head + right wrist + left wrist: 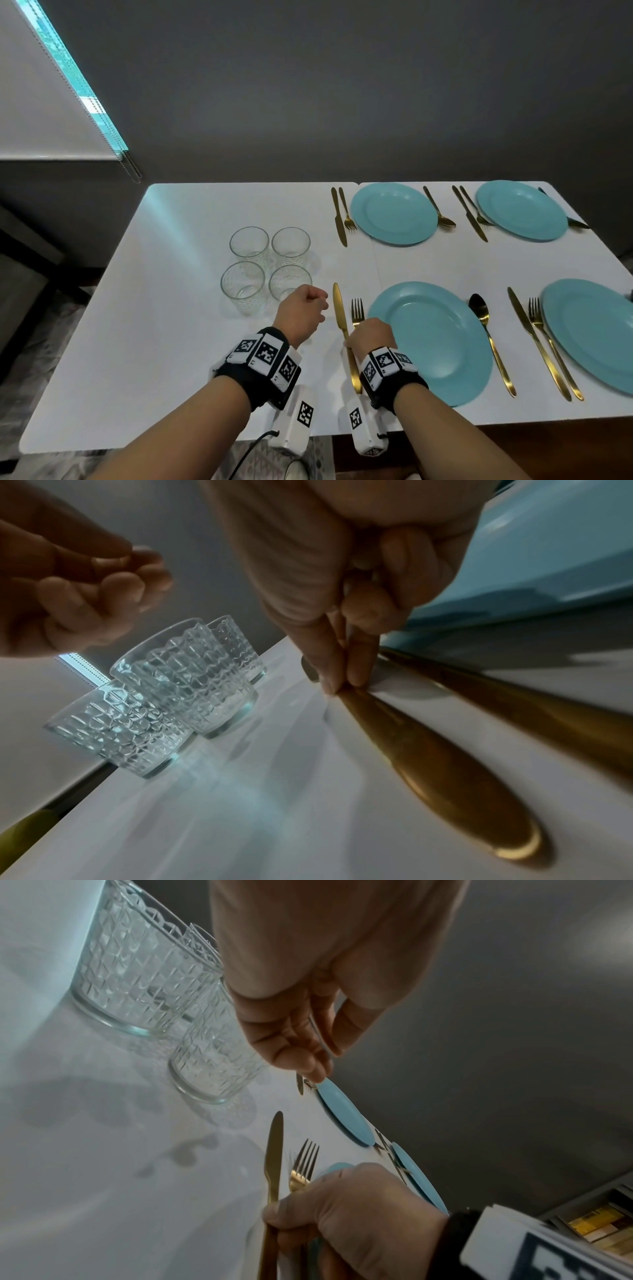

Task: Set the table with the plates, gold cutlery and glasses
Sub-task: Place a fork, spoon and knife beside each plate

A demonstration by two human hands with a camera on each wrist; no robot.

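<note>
A gold knife (339,308) lies on the white table (154,325), left of a gold fork (357,310) and the near teal plate (431,342). My right hand (352,339) pinches the knife's handle (445,772) between thumb and fingers, low on the tabletop; the fork handle (548,715) lies beside it. My left hand (317,301) hovers just left of the knife's blade with fingers curled, holding nothing. It is right beside the nearest of several patterned clear glasses (289,282), which stand grouped together.
Three more teal plates, one (394,212) at the far middle, one (520,209) at the far right and one (589,332) at the near right, each have gold cutlery beside them. A gold spoon (483,329) lies right of the near plate. A grey wall backs the table.
</note>
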